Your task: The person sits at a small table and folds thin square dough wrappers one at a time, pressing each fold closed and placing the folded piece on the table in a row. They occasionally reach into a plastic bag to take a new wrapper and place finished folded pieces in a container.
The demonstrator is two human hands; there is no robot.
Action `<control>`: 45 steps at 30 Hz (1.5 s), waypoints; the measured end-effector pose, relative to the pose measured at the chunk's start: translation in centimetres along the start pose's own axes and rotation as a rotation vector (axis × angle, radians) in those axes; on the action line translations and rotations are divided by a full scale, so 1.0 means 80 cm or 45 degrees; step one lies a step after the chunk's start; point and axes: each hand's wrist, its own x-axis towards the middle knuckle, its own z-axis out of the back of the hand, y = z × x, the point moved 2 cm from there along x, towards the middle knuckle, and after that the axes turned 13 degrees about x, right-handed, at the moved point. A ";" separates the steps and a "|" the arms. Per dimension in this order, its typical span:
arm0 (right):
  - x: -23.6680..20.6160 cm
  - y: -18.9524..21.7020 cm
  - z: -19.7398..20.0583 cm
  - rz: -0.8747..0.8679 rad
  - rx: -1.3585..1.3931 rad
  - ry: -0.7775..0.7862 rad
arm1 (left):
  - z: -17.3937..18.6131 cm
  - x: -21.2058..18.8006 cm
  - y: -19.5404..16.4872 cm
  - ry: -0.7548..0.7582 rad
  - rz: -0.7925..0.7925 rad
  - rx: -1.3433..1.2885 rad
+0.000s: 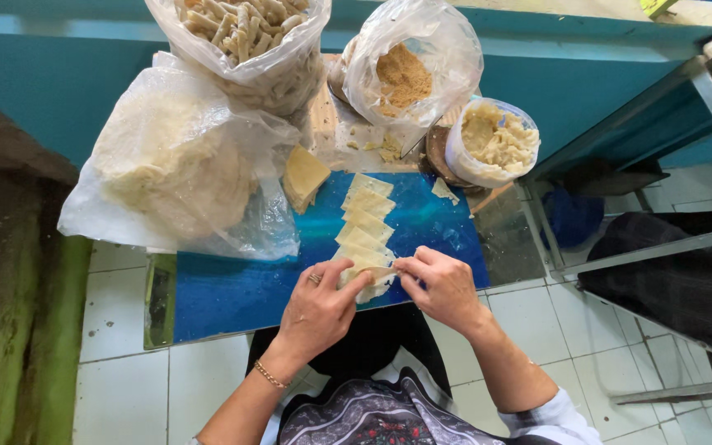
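A blue worktop carried everything. Its far left corner was covered by a large clear bag of thin white wrappers. Behind that stood a bag of finished rolled sticks, and to its right, along the far edge, a bag of brown crumbs and a tub of pale filling. A row of overlapping wrapper squares ran from the middle of the board to its near edge, beside a thicker stack of wrappers. At the near edge, the left hand and right hand both pinched one filled wrapper between thumb and fingertips, fingers closed on it.
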 end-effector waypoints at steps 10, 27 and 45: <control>0.004 -0.013 0.003 -0.027 0.012 0.044 | 0.005 -0.003 0.004 0.054 0.001 -0.064; 0.299 -0.228 0.016 -0.420 -0.447 -0.378 | -0.004 -0.038 -0.005 -0.067 0.598 0.248; 0.019 -0.005 0.004 -0.094 0.072 -0.274 | -0.009 -0.031 -0.031 -0.049 0.263 0.150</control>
